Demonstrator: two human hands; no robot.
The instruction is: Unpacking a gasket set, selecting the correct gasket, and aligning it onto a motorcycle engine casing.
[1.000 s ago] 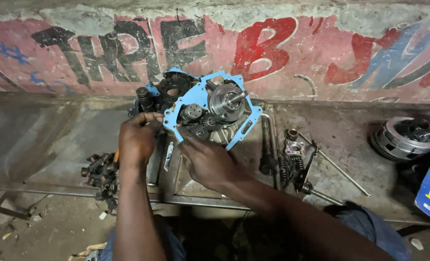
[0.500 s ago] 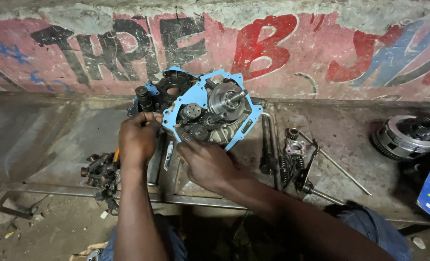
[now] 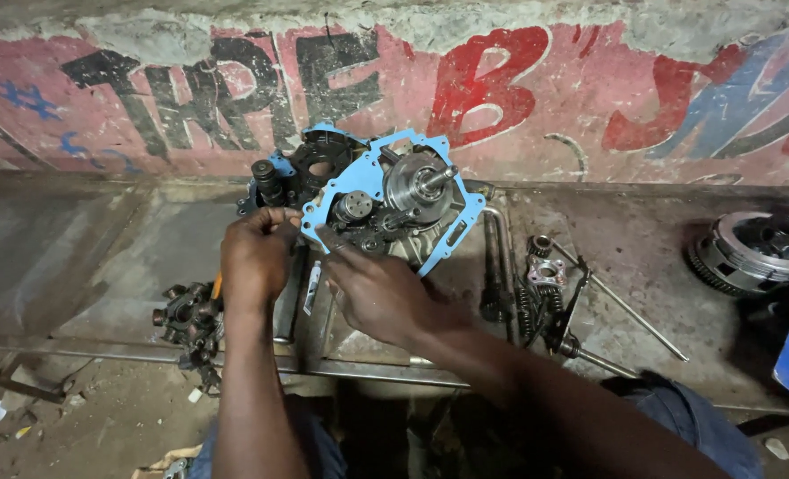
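Fingertips of the left hand (image 3: 254,257) pinch the lower left edge of the blue gasket (image 3: 352,182), which lies over the engine case (image 3: 394,213). The right hand (image 3: 381,293), half curled and holding nothing, presses the edge just beside that pinch. Seating it well probably calls for lining up the holes beyond the pinch and smoothing outward without creasing.

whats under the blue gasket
The blue gasket lies on a dark engine case; gears and a round metal hub show through it. The mating face beneath is covered.
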